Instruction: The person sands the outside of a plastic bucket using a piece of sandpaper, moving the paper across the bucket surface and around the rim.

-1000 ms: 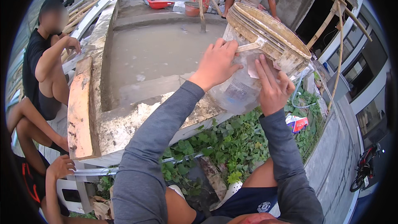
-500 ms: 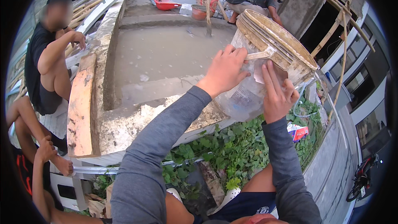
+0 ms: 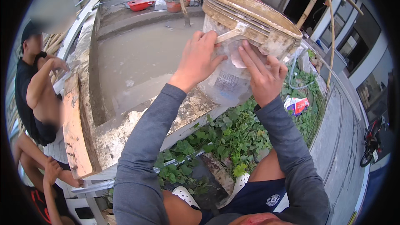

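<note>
Head view: grips the end of a pale handle strip (image 3: 228,36) with the left hand (image 3: 196,61), fingers bent over the strip, thumb toward the wall of a stained plastic bucket (image 3: 228,79). Presses a small pinkish sheet (image 3: 236,59) against that wall with the right hand (image 3: 267,79), index and middle fingers straight and together, the other two curled; cannot tell about the thumb, being hidden. Keeps the bucket tilted, mouth upward and partly to the far right, base by the near edge of a concrete basin (image 3: 121,131), beside green plants (image 3: 235,137); cannot tell whether resting on that edge or held clear.

Seems to be mid-step: handle secured, bucket steadied, sheet set against the wall just below the handle joint, nothing yet released. Leaves crust along the rim and pale smears on the side; shows clearer plastic lower down, near a printed patch, though cannot say whether through cleaning. Cannot tell either whether the sheet sticks or merely stays pinned by fingertips.

Farther off, across murky water (image 3: 137,64): a red tray (image 3: 140,4). To the left: a wooden board (image 3: 78,129) and a seated co-worker (image 3: 35,87), well apart from the bucket.
</note>
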Tool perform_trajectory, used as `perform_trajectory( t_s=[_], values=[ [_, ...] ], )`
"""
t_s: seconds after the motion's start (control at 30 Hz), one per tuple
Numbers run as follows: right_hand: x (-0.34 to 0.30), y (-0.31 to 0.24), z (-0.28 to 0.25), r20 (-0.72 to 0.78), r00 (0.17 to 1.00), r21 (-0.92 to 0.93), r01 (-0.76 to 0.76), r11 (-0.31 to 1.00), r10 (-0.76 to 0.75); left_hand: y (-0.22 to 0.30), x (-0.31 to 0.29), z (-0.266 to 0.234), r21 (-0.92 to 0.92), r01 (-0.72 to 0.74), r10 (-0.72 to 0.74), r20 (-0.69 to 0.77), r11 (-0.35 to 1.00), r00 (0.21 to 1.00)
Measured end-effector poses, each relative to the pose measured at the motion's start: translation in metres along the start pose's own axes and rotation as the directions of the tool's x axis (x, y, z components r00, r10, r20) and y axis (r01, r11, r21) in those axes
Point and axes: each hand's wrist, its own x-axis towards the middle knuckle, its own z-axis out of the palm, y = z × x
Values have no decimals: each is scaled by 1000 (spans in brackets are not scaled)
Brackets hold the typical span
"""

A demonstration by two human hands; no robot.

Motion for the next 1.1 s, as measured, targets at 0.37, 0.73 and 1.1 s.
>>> perform_trajectory(
  t_s=[0.37,0.73,1.1],
  values=[
    [-16,51,8,-198,972,62,-118,991,128,9,12,-1,82,4,-10,80,997,997],
    [-54,45,16,-230,960,301,-84,950,158,18,14,-4,140,39,-57,131,989,990],
    [-38,42,9,-272,924,380,-155,912,270,18,15,-5,118,79,-96,150,990,984]
  ],
)
